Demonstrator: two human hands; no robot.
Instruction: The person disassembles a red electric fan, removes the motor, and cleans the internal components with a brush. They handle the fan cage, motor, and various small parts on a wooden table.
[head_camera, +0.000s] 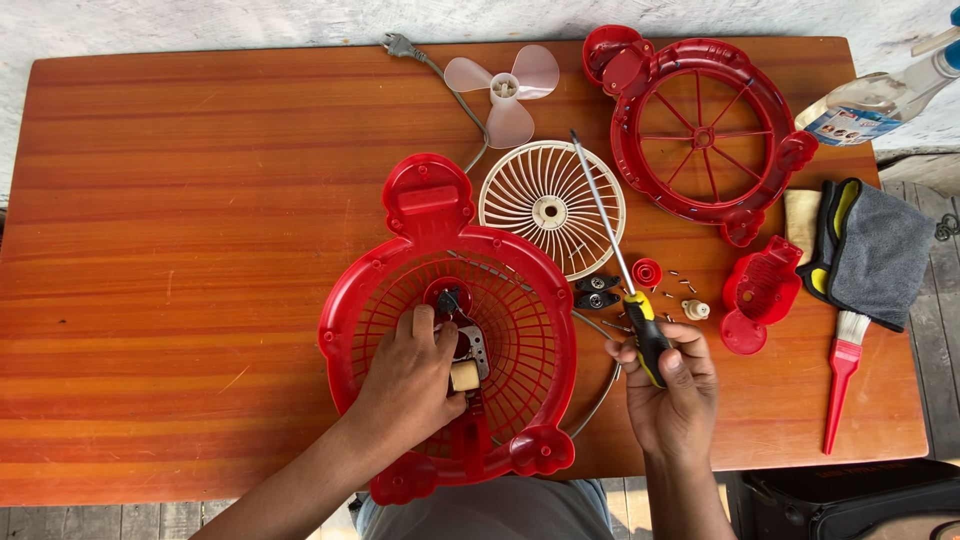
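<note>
- While the left hand (412, 375) lies on the red fan housing (445, 320), its fingers are curled down over the small motor (463, 345) at the middle of the grille, thumb against the motor's pale cylindrical part; it presses on the motor rather than lifting it.
- The housing lies flat on the orange wooden table (180, 250), at the near edge, just in front of the person.
- The right hand (672, 385) is closed around the black-and-yellow handle of a screwdriver (612, 245), held just right of the housing; the long shaft slants up and away to the left, its tip over the edge of the white round fan grille (550, 208).
- Between the two hands a grey power cord (600, 385) curves out from under the housing; its plug (398, 45) lies at the far edge of the table.
- Loose screws (678, 280), a small red cap (647, 271) and two black clips (596, 291) lie just beyond the right hand.
- Farther back rest a translucent pink three-blade propeller (505, 90) and a second red housing ring with spokes (705, 130).
- To the right are a small red cover piece (760, 295), a red-handled paintbrush (843, 370), a grey cloth (880, 255) over black-and-yellow gloves (828, 240), and a spray bottle (880, 100) at the table's corner.
</note>
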